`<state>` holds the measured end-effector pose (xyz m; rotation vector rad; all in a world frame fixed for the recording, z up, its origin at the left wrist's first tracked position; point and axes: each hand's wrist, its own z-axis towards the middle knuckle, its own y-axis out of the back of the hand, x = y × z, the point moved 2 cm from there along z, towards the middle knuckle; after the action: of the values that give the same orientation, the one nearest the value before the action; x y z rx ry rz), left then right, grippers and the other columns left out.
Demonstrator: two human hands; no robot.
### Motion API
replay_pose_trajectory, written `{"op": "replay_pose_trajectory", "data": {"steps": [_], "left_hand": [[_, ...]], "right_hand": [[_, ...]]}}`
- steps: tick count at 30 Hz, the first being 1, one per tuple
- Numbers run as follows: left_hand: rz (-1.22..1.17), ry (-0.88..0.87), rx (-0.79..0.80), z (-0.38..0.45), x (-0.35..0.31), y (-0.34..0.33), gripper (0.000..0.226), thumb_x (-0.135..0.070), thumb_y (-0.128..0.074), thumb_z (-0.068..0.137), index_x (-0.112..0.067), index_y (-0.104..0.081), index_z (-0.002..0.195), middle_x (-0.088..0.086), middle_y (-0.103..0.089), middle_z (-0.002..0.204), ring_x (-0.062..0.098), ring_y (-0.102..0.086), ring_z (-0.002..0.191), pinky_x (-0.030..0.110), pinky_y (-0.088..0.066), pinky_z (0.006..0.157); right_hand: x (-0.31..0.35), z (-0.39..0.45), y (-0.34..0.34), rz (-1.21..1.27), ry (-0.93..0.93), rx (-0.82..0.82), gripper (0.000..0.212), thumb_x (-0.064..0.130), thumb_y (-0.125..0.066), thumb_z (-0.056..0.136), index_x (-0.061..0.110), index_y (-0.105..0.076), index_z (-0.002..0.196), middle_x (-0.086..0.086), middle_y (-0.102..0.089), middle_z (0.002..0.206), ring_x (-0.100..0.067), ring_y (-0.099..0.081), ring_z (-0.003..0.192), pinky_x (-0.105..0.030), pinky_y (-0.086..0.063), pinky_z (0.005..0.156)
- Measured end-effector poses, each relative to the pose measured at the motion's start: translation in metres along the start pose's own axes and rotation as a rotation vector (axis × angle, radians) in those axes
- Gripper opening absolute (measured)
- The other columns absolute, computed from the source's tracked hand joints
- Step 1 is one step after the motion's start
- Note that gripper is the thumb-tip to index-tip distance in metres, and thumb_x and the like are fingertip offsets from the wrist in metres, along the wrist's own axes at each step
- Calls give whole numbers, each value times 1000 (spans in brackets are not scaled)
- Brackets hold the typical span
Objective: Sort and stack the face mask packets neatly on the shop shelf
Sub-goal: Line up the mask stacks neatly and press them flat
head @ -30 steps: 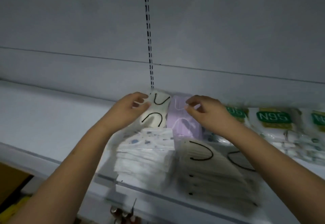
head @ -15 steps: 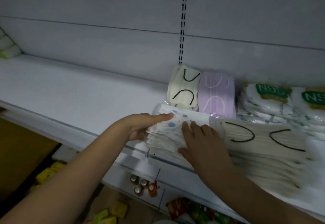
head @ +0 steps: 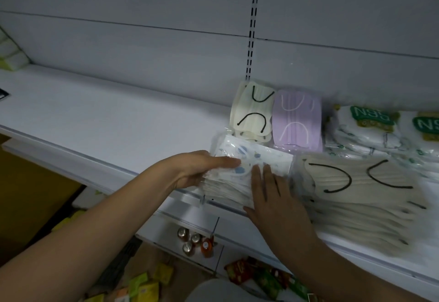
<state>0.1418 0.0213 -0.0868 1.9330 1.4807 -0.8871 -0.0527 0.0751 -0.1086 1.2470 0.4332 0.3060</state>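
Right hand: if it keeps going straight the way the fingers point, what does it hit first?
The right hand lies flat on the patterned mask stack, fingers aimed at the back of the shelf. First in line looks like the purple mask pack, though depth is unclear.

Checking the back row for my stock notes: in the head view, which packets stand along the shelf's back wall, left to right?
Cream masks with black loops → purple masks → N95 packets.
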Motion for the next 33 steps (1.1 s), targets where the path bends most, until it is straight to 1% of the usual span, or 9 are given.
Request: {"op": "replay_pose_trajectory", "data": {"steps": [4,7,12,15,18,22,26,29,33], "left_hand": [[-133,-6,-56,-1,19,7,43,-31,-74,85,-6,-66,118,13,-75,107,27,-73,95,35,-59,85],[-274,-41,-47,-6,33,18,42,-25,-71,86,-4,-64,122,16,-73,113,29,-72,98,37,-59,87],[-271,-175,-67,-21,37,39,39,-21,-67,85,-7,-64,121,13,-74,113,25,-73,97,33,-60,85],[-232,-279,-63,-30,40,50,38,-15,-63,89,-10,-61,126,12,-73,118,27,-71,107,32,-59,88],[-176,-342,-26,-35,48,54,45,-11,-64,87,-11,-57,131,9,-71,122,27,-69,112,30,-59,86],[-177,-378,47,-33,61,53,67,-25,-85,75,-11,-54,133,12,-68,128,31,-65,119,33,-56,93],[-173,-408,122,-35,58,52,83,-16,-93,58,-9,-55,130,12,-69,125,30,-65,118,31,-55,92],[-102,-417,130,-33,47,57,66,10,-82,69,-11,-56,127,3,-73,119,19,-68,114,24,-54,90],[199,-339,70,-22,44,62,72,16,-75,75,-24,-53,131,-16,-72,117,6,-66,113,21,-53,90]], "right_hand": [[2,7,5,177,46,-90,81,64,-56,85,1,-57,134,-23,-59,133,-34,-61,110,-42,-59,79],[2,14,16,461,29,-133,77,67,-29,95,8,-55,136,-9,-53,142,-22,-46,127,-32,-41,104],[2,26,22,857,-307,-258,81,69,-48,87,16,-37,147,0,-36,151,-15,-29,141,-26,-23,115],[9,36,15,1145,-522,-16,109,74,-65,69,21,-22,154,1,-35,154,-16,-32,142,-38,-32,116],[13,39,-5,1520,-650,308,92,64,-82,61,31,-44,137,10,-60,132,-10,-59,118,-35,-47,100],[15,35,-19,1785,-546,419,77,43,-91,61,21,-57,126,4,-72,118,-15,-69,107,-40,-53,96],[7,32,-10,1761,-365,317,58,24,-89,67,21,-62,118,-1,-74,113,-17,-70,106,-29,-57,85],[2,31,-11,1492,-345,176,90,38,-96,56,40,-45,130,5,-57,135,-4,-59,119,-19,-53,89],[5,28,-21,1424,-231,283,97,7,-88,68,44,-25,133,12,-54,126,-9,-63,115,-14,-52,79]]}}
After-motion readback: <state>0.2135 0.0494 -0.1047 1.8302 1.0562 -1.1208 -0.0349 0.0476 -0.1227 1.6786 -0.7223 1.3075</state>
